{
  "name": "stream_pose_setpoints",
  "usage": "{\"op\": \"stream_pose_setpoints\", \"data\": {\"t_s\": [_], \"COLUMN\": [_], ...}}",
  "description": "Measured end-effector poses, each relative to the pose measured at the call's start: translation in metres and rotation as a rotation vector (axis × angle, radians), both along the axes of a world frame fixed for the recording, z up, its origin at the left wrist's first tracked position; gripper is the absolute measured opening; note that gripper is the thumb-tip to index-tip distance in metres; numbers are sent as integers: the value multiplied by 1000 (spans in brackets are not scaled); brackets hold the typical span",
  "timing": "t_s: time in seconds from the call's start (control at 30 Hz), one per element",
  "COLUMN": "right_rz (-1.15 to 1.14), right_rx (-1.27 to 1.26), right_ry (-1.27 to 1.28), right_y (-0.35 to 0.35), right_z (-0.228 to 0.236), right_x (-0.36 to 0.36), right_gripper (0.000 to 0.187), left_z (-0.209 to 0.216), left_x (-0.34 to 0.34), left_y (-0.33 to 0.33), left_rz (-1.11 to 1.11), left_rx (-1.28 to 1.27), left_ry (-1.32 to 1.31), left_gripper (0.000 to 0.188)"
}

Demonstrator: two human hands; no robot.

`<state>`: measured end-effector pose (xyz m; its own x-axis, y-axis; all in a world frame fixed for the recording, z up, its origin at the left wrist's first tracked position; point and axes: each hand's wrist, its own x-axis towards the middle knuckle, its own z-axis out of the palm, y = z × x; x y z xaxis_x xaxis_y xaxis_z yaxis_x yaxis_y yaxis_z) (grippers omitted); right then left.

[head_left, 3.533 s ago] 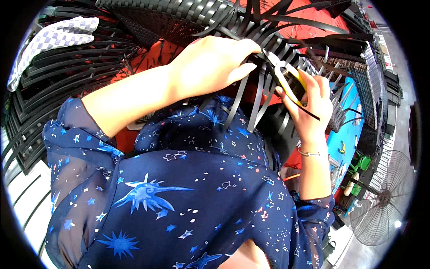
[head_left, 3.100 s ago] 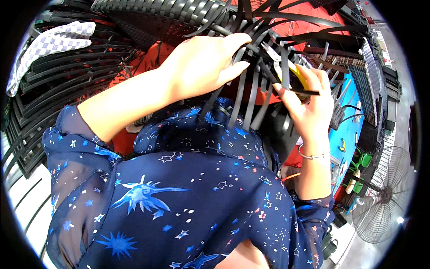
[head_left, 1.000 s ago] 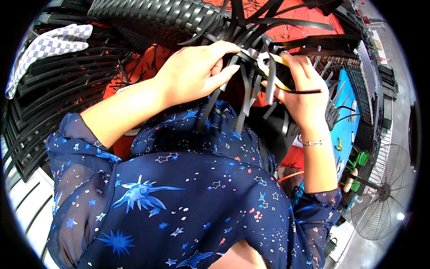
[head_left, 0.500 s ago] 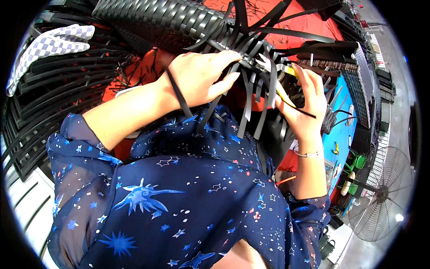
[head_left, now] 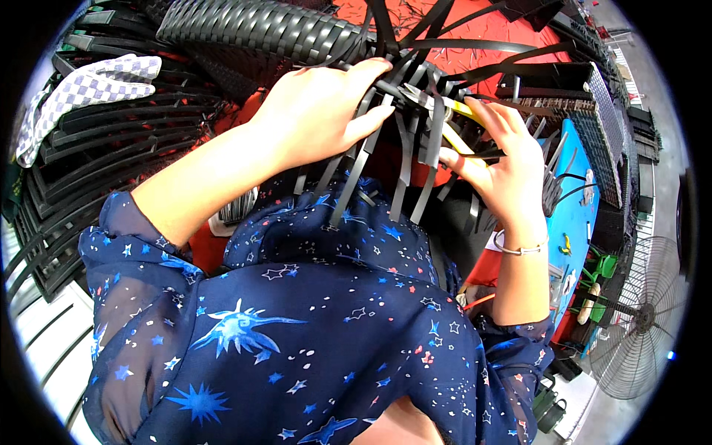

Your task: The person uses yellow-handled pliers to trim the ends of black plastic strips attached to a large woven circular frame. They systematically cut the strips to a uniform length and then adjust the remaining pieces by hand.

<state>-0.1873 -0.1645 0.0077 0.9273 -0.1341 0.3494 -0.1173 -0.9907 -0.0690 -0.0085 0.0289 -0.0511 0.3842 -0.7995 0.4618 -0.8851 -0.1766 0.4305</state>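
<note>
Black flat strips are woven into a long curved piece [head_left: 259, 28], whose loose ends fan out in front of me. My left hand [head_left: 322, 111] is closed, thumb and fingers pinching the strips along the woven edge. In my right hand [head_left: 504, 144] is a pair of pliers with yellow handles [head_left: 461, 139], the handles spread between thumb and fingers. Their metal jaws [head_left: 421, 96] reach in among the strips, just right of my left fingertips. Several cut strip ends [head_left: 400, 167] hang down below the edge. Whether the jaws grip a strip I cannot tell.
A checkered glove [head_left: 111, 80] lies on stacked black curved frames [head_left: 126, 163] at the left. Red cloth [head_left: 475, 55] with strip scraps spreads behind the work. At the right are a blue surface [head_left: 575, 200], a woven black panel [head_left: 604, 141] and a large fan [head_left: 641, 319].
The strip that lay across my left wrist is gone from there. My left hand has shifted slightly up and left. The pliers have turned, and their jaws show more plainly.
</note>
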Motion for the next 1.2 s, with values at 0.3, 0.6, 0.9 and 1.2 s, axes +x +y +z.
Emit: {"op": "stream_pose_setpoints", "data": {"t_s": [0.3, 0.6, 0.9, 1.2], "right_rz": [-25, 37, 61, 34], "right_rx": [5, -115, -81, -78], "right_ry": [-64, -114, -157, -122], "right_y": [5, 6, 6, 11], "right_z": [-2, -9, -16, -16], "right_x": [7, 10, 8, 10], "right_gripper": [74, 74, 73, 72], "left_z": [21, 7, 1, -11], "left_x": [14, 11, 10, -6], "left_y": [-16, -7, -6, 2], "left_rz": [-106, -126, -125, 16], "left_rx": [1, -9, -25, -47], "left_ry": [538, 630, 563, 85], "left_gripper": [29, 22, 23, 32]}}
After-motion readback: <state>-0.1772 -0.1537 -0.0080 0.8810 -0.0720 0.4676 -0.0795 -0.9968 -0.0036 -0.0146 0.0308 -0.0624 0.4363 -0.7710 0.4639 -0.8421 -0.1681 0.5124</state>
